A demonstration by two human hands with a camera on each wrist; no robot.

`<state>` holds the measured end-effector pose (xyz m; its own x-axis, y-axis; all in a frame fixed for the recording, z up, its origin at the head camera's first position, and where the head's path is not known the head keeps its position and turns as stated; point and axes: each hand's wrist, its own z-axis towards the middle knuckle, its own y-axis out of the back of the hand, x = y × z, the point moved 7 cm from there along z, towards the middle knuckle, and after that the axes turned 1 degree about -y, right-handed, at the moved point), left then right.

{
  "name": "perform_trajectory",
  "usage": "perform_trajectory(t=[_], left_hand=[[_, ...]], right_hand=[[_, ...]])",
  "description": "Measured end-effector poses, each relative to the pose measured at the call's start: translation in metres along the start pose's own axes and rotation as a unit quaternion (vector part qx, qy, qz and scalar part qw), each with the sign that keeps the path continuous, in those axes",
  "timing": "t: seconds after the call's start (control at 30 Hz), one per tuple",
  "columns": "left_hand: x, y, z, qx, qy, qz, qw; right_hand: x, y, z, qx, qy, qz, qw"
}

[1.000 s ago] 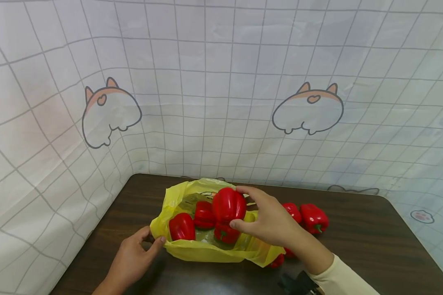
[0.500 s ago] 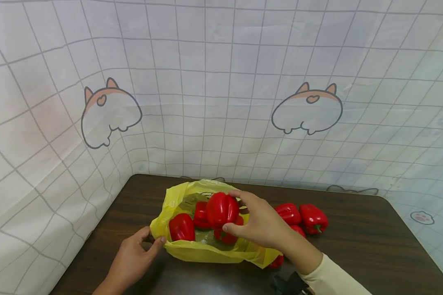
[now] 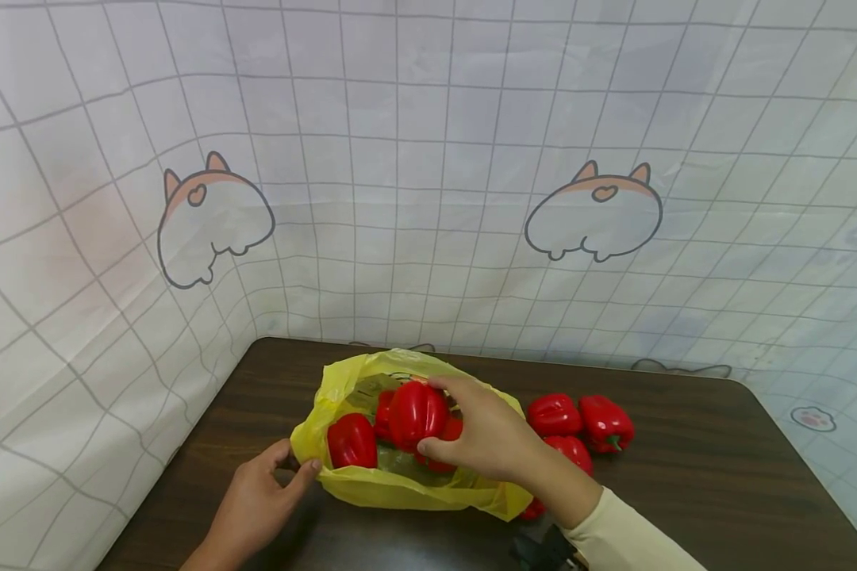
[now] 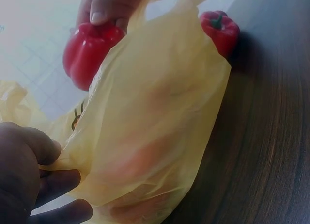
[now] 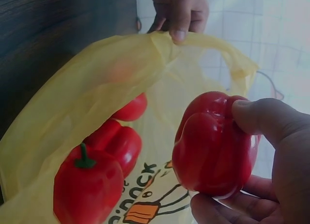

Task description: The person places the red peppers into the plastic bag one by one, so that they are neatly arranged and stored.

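A yellow plastic bag point(image 3: 400, 493) lies with its mouth spread wide on the dark table. At its left rim my left hand point(image 3: 260, 488) pinches the edge between thumb and fingers, as the left wrist view also shows. My right hand point(image 3: 489, 432) grips a red bell pepper point(image 3: 417, 414) over the bag's mouth. In the right wrist view the thumb lies on top of this bell pepper point(image 5: 215, 146) and the fingers are beneath it. Inside the bag are several more peppers, among them one near the left rim point(image 3: 352, 441) and a green-stemmed one point(image 5: 87, 187).
Several red bell peppers lie on the table right of the bag, including a stemmed one point(image 3: 605, 424) and one beside it point(image 3: 555, 415). Another point(image 3: 570, 452) is partly behind my right forearm. A white grid-patterned cloth point(image 3: 457, 198) hangs behind the wood-grain table point(image 3: 714, 460).
My right hand has moved left and slightly down with the bell pepper, farther over the bag. More peppers at the right have come into view. The left hand stays at the rim.
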<state>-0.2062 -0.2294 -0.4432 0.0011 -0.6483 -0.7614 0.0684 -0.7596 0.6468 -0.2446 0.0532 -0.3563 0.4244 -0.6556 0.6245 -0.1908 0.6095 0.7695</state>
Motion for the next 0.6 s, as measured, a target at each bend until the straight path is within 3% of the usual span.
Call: perform_trajectory(t=[0.27,0.6], left_hand=[[-0.0011,0.0,-0.0002,-0.002,0.001,-0.002,1.0],[-0.0003,0.0012,-0.0006,-0.01,-0.012,0.009,0.9998]], right_hand=[[-0.0007,-0.0051,0.0039,-0.002,0.002,-0.006,1.0],[0.0025,0.0,-0.0011,-0.032,0.03,-0.045,0.998]])
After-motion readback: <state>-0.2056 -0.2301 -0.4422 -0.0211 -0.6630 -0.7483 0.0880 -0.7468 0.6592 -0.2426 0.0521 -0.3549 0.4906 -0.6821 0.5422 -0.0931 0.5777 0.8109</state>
